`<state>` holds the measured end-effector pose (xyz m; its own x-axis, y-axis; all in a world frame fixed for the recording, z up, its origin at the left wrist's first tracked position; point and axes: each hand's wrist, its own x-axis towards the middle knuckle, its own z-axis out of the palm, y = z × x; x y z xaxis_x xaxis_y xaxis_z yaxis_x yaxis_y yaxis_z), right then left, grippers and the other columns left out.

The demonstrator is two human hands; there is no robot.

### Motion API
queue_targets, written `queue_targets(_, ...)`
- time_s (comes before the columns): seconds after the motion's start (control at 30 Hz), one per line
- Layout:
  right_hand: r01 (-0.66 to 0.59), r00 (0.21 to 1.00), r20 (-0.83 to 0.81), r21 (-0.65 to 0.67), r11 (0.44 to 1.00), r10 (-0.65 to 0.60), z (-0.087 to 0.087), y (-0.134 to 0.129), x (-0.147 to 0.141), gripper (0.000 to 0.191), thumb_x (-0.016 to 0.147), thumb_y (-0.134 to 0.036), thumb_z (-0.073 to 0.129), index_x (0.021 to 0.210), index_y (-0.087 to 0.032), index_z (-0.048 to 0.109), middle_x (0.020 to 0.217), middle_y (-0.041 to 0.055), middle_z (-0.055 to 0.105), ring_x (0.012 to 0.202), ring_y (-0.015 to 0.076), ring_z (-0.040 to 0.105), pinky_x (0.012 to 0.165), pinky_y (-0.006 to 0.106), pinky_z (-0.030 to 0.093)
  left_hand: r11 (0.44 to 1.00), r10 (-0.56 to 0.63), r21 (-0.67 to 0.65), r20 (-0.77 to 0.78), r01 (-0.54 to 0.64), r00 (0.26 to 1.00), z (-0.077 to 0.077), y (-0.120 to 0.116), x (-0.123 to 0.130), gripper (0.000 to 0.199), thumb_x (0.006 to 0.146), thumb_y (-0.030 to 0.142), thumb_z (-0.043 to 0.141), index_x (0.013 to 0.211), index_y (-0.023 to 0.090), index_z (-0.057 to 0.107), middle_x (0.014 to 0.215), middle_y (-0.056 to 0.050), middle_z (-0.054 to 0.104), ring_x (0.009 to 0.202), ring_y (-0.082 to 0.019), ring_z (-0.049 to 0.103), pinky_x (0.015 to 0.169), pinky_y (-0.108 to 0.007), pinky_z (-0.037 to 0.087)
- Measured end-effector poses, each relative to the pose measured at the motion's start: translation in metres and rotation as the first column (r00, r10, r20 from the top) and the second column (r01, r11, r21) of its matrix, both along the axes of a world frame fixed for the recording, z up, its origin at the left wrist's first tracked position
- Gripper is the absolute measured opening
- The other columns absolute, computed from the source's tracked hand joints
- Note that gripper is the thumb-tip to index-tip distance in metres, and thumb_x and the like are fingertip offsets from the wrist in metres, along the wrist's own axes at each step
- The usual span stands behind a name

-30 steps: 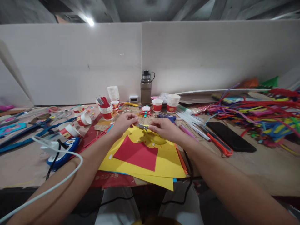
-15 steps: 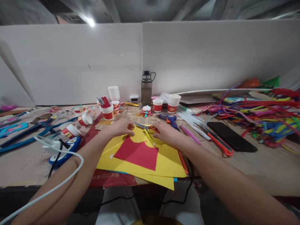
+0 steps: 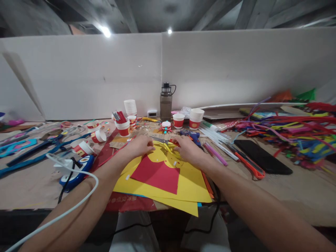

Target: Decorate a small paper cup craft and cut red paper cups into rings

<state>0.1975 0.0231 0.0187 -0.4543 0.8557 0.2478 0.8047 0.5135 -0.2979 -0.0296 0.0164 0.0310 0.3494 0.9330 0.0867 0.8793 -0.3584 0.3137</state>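
Two-handed scissors (image 3: 166, 144) positioning, seemingly, inside the bench (image 3: 34, 190)'s front edge: left hand (image 3: 140, 145) fingers parted, right hand (image 3: 187, 148) unclear; steadiness needed!

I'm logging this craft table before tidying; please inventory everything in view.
Yellow paper sheets: at least two, yellow, front centre
Scallop-edged paper piece: one, red, on the yellow
Metal-bladed scissors: one, yellow-handled, centre
Round paper cups: several, red and white, back and left
Translucent bottle: one, grey, back centre
Plastic cutter knife: one, red-orange, right
Flat phone: one, black, right
Fuzzy craft strips: many, multicoloured, far right
Rounded power strip: one, blue and white, left
Flat panels: at least two, white, along back
Other clutter: too small or tangled to count
Bare left hand: one, beside scissor blades
Bare right hand: one, at scissor handles
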Motion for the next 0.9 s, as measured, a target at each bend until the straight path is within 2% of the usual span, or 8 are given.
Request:
queue_targets(0.1,-0.035,0.997,0.063,-0.004,0.999,0.035,-0.004,0.002,0.0,0.019,0.075,-0.013,0.064,0.094,-0.015,0.064,0.101,0.0132,0.062,0.096,0.0237,0.056,0.081,0.031,0.041,0.987,0.077,0.135,0.095,-0.089,0.993,-0.004,-0.003,0.012,0.025,0.079,0.035,0.053,0.075,0.018,0.07,0.077,-0.008,0.069,0.071,-0.02,0.059,0.063,-0.03,0.038)
queue_targets(0.13,-0.047,0.997,0.068,-0.003,0.999,0.047,-0.005,0.002,0.001,0.016,0.076,-0.013,0.064,0.092,-0.014,0.065,0.1,0.0131,0.062,0.096,0.0237,0.055,0.081,0.031,0.041,0.983,0.062,0.161,0.13,-0.083,0.99,-0.006,-0.004,0.016,0.025,0.08,0.035,0.052,0.076,0.018,0.07,0.077,-0.008,0.069,0.071,-0.02,0.059,0.064,-0.03,0.038)
queue_targets(0.33,-0.053,0.995,-0.076,0.055,0.997,0.057,-0.007,0.007,0.003,0.011,0.082,-0.017,0.059,0.089,-0.014,0.066,0.095,0.0103,0.062,0.093,0.0198,0.055,0.084,0.031,0.04,0.985,-0.017,0.172,0.283,-0.033,0.959,-0.015,-0.013,0.035,0.024,0.081,0.035,0.053,0.074,0.018,0.068,0.076,-0.006,0.069,0.071,-0.018,0.058,0.067,-0.029,0.039)
queue_targets(0.47,-0.054,0.982,-0.175,0.086,0.995,0.069,-0.005,0.009,0.004,0.01,0.083,-0.014,0.055,0.085,-0.015,0.065,0.09,0.007,0.062,0.085,0.0167,0.055,0.077,0.028,0.04,0.983,0.002,0.17,0.35,-0.066,0.937,-0.014,-0.016,0.039,0.026,0.082,0.037,0.053,0.07,0.017,0.065,0.07,-0.004,0.067,0.064,-0.015,0.055,0.061,-0.027,0.036)
queue_targets(0.7,-0.131,0.966,-0.21,0.096,0.987,0.149,-0.003,0.008,0.003,0.015,0.085,-0.014,0.05,0.078,-0.015,0.064,0.079,0.0045,0.064,0.074,0.0139,0.054,0.069,0.025,0.038,0.975,0.033,0.191,0.375,-0.113,0.926,-0.013,-0.019,0.04,0.039,0.082,0.047,0.049,0.059,0.017,0.056,0.057,-0.001,0.057,0.056,-0.013,0.047,0.056,-0.027,0.03)
queue_targets(0.8,-0.135,0.961,-0.225,0.118,0.984,0.159,0.0,0.006,0.003,0.016,0.085,-0.014,0.05,0.077,-0.015,0.064,0.076,0.004,0.064,0.074,0.0138,0.054,0.069,0.025,0.038,0.973,0.045,0.187,0.426,-0.136,0.904,-0.01,-0.02,0.04,0.034,0.083,0.042,0.049,0.062,0.016,0.058,0.061,-0.001,0.058,0.06,-0.013,0.049,0.059,-0.027,0.032)
queue_targets(0.9,-0.124,0.954,-0.255,0.139,0.983,0.157,0.004,0.004,0.003,0.016,0.085,-0.014,0.049,0.078,-0.016,0.064,0.078,0.004,0.064,0.075,0.0142,0.055,0.069,0.025,0.038,0.98,0.058,0.128,0.542,-0.15,0.839,-0.008,-0.02,0.04,0.027,0.082,0.038,0.051,0.07,0.016,0.062,0.069,-0.001,0.062,0.066,-0.014,0.053,0.063,-0.026,0.036)
